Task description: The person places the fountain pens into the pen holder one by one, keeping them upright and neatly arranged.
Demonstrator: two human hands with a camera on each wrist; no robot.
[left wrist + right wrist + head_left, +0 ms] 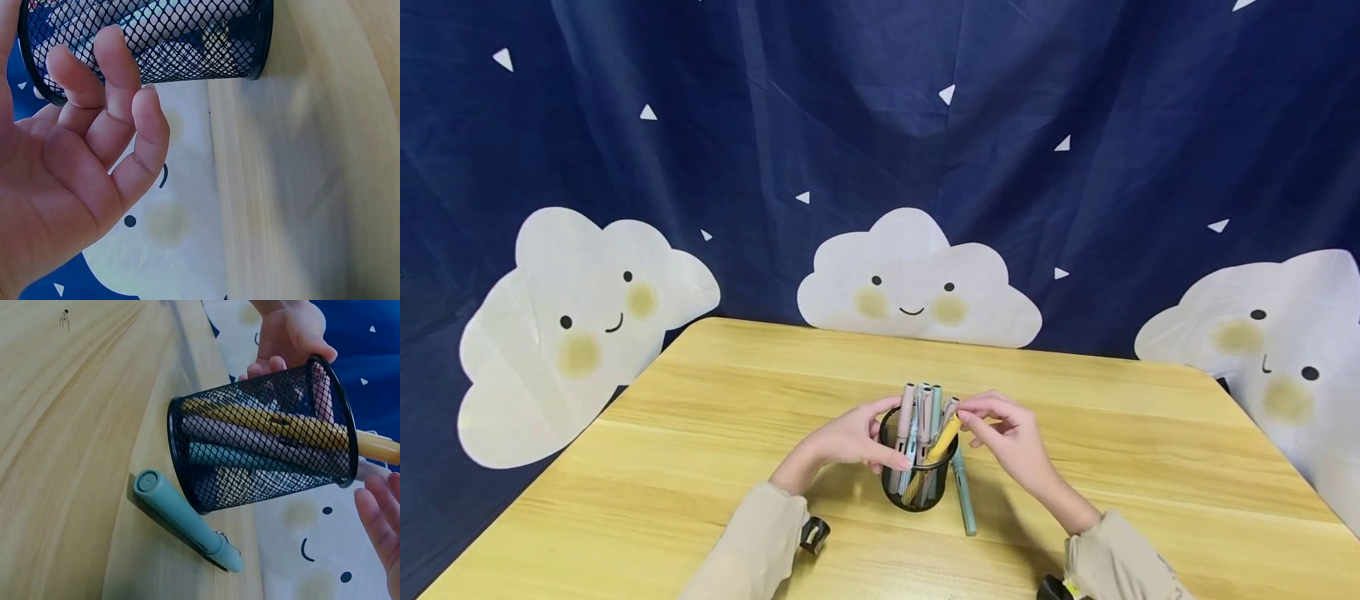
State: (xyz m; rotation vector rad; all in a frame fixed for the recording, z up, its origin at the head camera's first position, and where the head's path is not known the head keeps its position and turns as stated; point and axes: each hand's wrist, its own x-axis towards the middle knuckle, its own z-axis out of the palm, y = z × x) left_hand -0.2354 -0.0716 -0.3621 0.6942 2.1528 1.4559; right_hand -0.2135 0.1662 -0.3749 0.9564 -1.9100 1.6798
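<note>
A black mesh pen holder [914, 492] stands on the table, packed with several pens in pink, blue, teal and yellow. My left hand [850, 437] grips it at the rim, thumb over the near side and fingers at its left wall; the left wrist view shows the curled fingers [115, 81] against the mesh. At the right of the rim, my right hand [1011, 433] pinches the top of a greyish-pink pen [372, 470] standing in the holder. Beside that pen leans a yellow pen [945, 440]. A teal pen [965, 496] lies on the table right of the holder.
The wooden table [700, 467] reaches back to a dark blue curtain [865, 100] with white smiling clouds. A black wrist-camera mount [814, 535] sits at the left sleeve, and another [1054, 588] at the right sleeve.
</note>
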